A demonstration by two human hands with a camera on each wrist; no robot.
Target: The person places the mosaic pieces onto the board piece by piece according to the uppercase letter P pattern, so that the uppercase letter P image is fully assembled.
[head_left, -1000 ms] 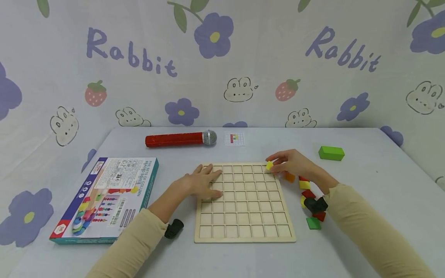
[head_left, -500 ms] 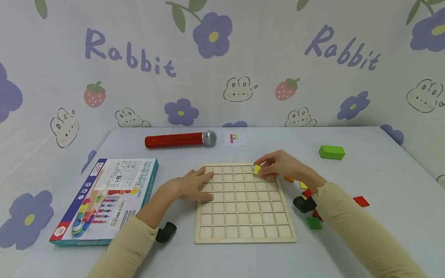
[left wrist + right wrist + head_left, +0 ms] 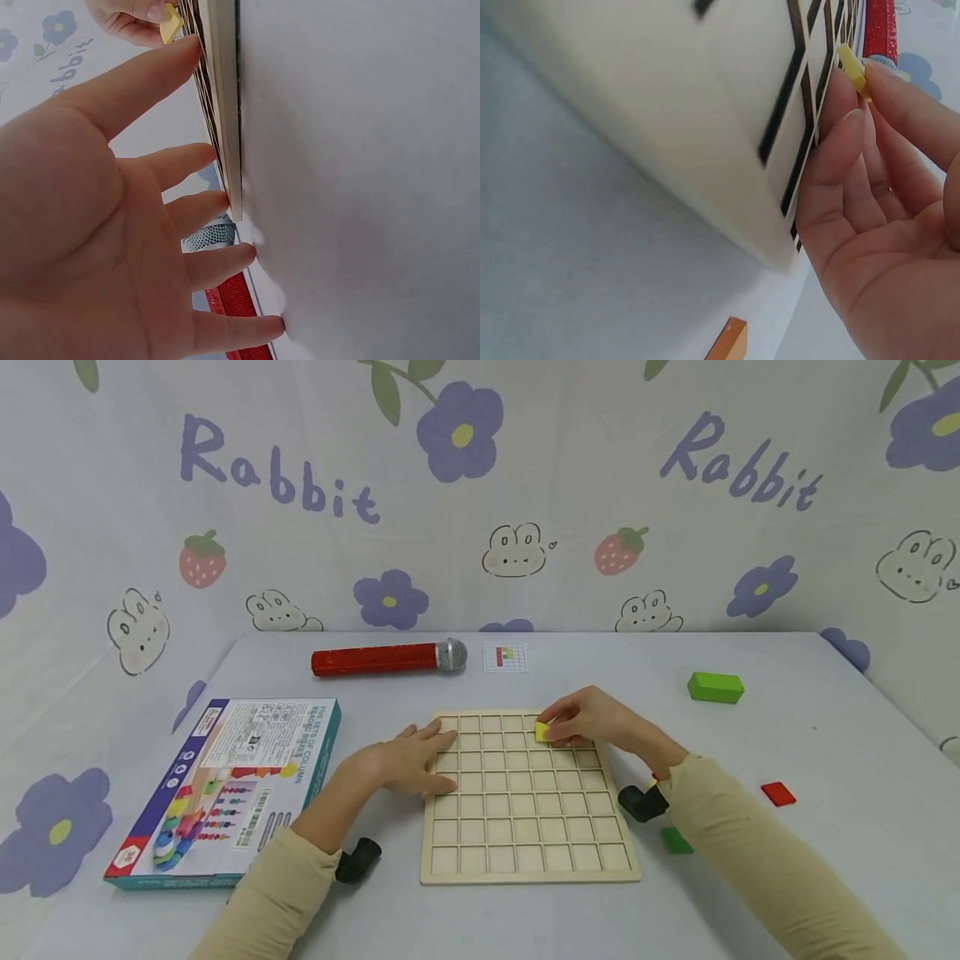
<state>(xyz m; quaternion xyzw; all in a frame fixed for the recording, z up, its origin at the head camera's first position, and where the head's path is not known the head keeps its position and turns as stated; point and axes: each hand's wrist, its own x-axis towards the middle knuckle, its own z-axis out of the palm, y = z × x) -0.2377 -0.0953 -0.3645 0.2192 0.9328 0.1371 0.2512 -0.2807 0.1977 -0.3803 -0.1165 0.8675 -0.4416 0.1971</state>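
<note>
A square wooden grid board (image 3: 528, 882) lies on the table, its cells bare wood where they show. At the board's far right part, my right hand (image 3: 596, 718) pinches a yellow square tile (image 3: 542, 732) between thumb and fingertips. The right wrist view shows that yellow tile (image 3: 853, 71) tilted on edge at the grid, other fingertips close to the board. My left hand (image 3: 401, 764) has its fingers spread, with thumb and fingertips at the board's left edge. In the left wrist view, the left thumb touches the rim (image 3: 225, 97) or lies just over it; I cannot tell which.
Right of the board lie a red tile (image 3: 778, 793) and a green tile (image 3: 677, 841); my right forearm hides others. An orange piece (image 3: 729, 341) shows nearby. Farther back are a green block (image 3: 716, 687), a patterned card (image 3: 506, 657) and a red microphone (image 3: 375, 660). A toy box (image 3: 262, 735) lies left.
My right hand has carried the yellow tile leftward from the board's far right corner over the grid. My left hand has drawn back slightly to the left edge. A red tile has come into view.
</note>
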